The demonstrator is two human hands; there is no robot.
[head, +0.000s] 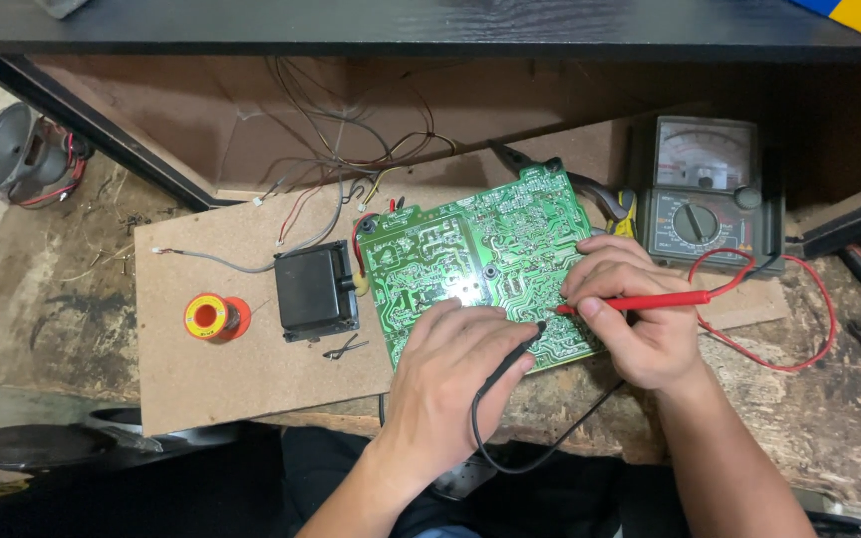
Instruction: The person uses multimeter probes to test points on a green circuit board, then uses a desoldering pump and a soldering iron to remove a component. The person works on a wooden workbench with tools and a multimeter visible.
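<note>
Green and crowded with silver solder tracks, the circuit board (480, 264) lies tilted on a brown fibreboard panel (221, 369) that rests on the worn counter (809, 418). The left hand (445, 384) rests its fingers on the near edge of the board and is closed around a black probe (512, 361), whose tip touches the board near its near right corner; a black lead loops down from it toward the person. The right hand (640, 319) is closed around a red probe (640, 300), held almost level, its tip meeting the board just beside the black tip. A red lead (799, 349) curls right and back to an analogue multimeter (707, 194) standing at the far right. Pliers (605, 199) with yellow and dark handles lie between the board and the meter. Left of the board sits a black box-shaped transformer (316, 291), touching it, and farther left an orange spool of solder (216, 318). Loose wires (341, 149) tangle at the far side.
</note>
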